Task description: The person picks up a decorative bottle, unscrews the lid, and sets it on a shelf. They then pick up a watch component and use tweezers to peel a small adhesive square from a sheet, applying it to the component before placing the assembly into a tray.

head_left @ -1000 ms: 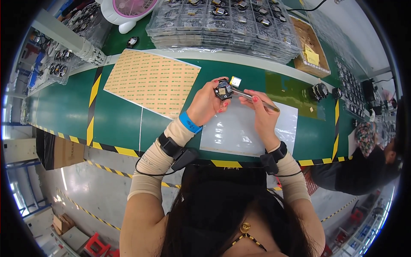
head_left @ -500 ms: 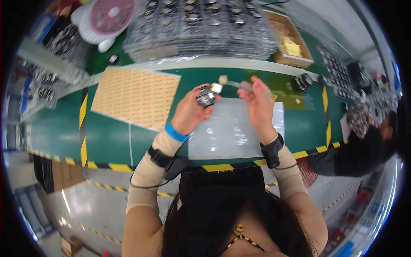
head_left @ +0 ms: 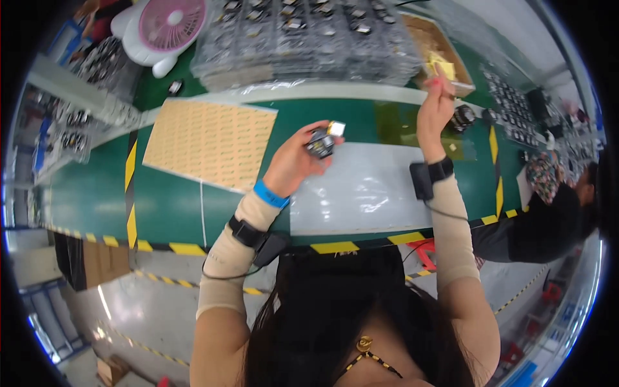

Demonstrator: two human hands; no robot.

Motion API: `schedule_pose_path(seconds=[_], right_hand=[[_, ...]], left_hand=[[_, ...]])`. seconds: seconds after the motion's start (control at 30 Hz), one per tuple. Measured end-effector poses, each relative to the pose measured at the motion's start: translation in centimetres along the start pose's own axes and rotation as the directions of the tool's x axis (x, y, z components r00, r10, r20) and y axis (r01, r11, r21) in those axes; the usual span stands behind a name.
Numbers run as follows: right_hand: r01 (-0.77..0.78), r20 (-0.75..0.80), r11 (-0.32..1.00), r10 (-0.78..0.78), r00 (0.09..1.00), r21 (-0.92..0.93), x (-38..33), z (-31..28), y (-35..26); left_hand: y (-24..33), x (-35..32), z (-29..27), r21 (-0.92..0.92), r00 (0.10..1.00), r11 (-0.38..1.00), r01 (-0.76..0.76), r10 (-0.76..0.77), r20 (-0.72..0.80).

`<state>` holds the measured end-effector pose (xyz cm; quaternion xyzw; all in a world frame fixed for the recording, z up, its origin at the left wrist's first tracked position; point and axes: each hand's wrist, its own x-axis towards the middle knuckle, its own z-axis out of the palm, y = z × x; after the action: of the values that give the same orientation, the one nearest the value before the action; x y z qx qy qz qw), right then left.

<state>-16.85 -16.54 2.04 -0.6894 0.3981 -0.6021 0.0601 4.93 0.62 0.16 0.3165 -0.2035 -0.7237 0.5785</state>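
Note:
My left hand (head_left: 293, 161) holds a small black electronic module (head_left: 320, 143) above the bench, fingers closed around its sides. A small whitish square piece (head_left: 336, 128) with a yellowish edge sticks up from the module's far end. My right hand (head_left: 436, 116) reaches to the near edge of an open cardboard box (head_left: 465, 87) at the back right. Its fingertips are pinched close together beside crumpled yellow paper (head_left: 441, 64) in the box. Whatever lies between them is too small and blurred to make out.
A white plastic sheet (head_left: 361, 193) lies before me. To its left is a tan sheet of stickers (head_left: 209, 142); to its right, an amber film (head_left: 403, 129) and a round black part (head_left: 462, 119). Stacked clear trays (head_left: 303, 58) and a white-and-pink fan (head_left: 171, 26) stand behind. A person (head_left: 548, 219) sits at right.
My right hand, which held a translucent strip with a tan square at its tip beside the module, has moved away to the box at the back right. My left hand keeps the module, slightly turned.

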Motion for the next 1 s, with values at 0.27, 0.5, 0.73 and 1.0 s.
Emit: schedule_pose_path(seconds=[0.27,0.5,0.73,1.0], right_hand=[[0.194,0.639,0.939,-0.337,0.692,0.285,-7.6,1.2,-7.7],[0.25,0.667,0.937,-0.348,0.659,0.243,-8.1,0.6,-7.5],[0.424,0.559,0.871,-0.486,0.672,0.248,-8.0,0.6,-8.9],[0.564,0.423,0.797,-0.596,0.682,0.214,-8.6,1.2,-9.5]], left_hand=[[-0.3,-0.5,0.4,0.312,0.998,0.95,0.005,0.016,-0.063],[-0.5,-0.4,0.6,0.456,0.992,0.89,-0.013,0.069,-0.108],[0.2,-0.3,0.4,0.147,0.964,0.989,-0.005,0.044,-0.262],[-1.0,-0.3,0.7,0.173,0.932,0.978,-0.116,0.167,-0.32]])
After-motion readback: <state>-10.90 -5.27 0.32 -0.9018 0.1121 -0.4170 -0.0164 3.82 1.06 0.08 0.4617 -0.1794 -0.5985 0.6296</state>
